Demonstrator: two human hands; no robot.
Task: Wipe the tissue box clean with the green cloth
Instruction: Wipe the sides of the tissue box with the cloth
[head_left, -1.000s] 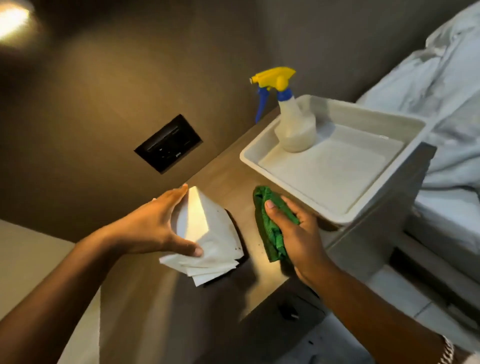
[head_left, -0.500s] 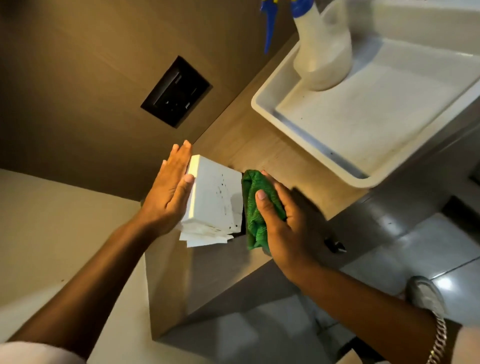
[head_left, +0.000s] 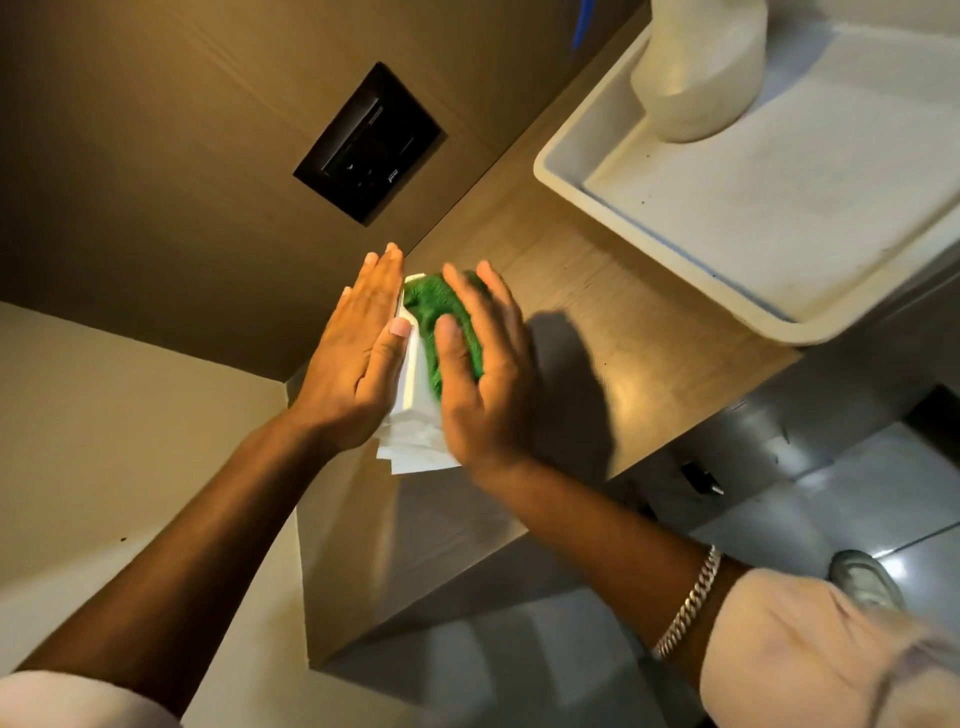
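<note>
1. Nearest, two forearms reach forward from pale sleeves; a silver chain bracelet (head_left: 685, 603) sits on the right wrist; grey floor tiles and a shoe (head_left: 865, 579) show at the lower right.
2. The left hand (head_left: 358, 358) is flat and open, fingers straight, palm pressed against the left side of the tissue box (head_left: 413, 384); I judge it braces the box so that rubbing from the other side cannot push it along the bench (head_left: 597, 332).
3. The right hand (head_left: 483, 374) is curved over the green cloth (head_left: 441, 322), fingers spread and pressing it onto the box's top and right face; it is holding the cloth rather than closed in a fist; its outline is blurred, which suggests a wiping stroke.
4. The tissue box stands between the two hands at the left part of the bench, mostly hidden; only a white strip of it shows, with loose white tissues (head_left: 415, 452) sticking out at its near end.
5. Farther right, well apart from the box, a white tray (head_left: 623, 218) rests on the bench and carries a pale spray bottle (head_left: 696, 78); probably parked within reach.
6. Farthest, a dark socket panel (head_left: 369, 145) is set in the brown wall.
</note>
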